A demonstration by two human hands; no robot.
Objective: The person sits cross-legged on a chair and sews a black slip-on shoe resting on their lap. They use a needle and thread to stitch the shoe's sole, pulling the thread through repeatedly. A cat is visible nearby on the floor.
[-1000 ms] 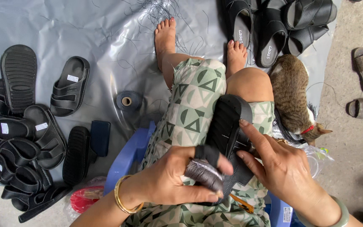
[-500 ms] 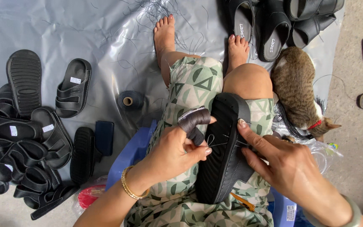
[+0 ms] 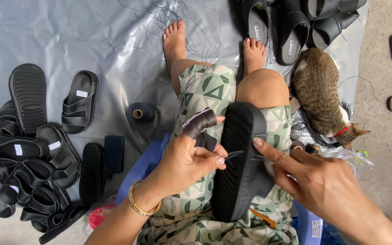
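Note:
A black sandal [image 3: 241,163] lies sole-up on my lap, on patterned green trousers. My left hand [image 3: 187,159] pinches a thin thread [image 3: 237,155] at the sandal's edge; its index finger wears a dark wrap. My right hand [image 3: 323,186] rests on the sandal's right side, index fingertip pressed on the sole near the thread. My bare feet [image 3: 175,38] reach out onto the grey plastic sheet [image 3: 91,41].
A heap of black sandals [image 3: 23,168] lies at the left, more sandals [image 3: 291,27] at the top right. A thread spool [image 3: 140,112] stands on the sheet. A tabby cat [image 3: 323,100] sits beside my right knee. I sit on a blue stool [image 3: 144,163].
The sandal was turned sole-up and settled on my lap. My left hand moved from gripping it to pinching thread at its edge; my right hand shifted onto the sole.

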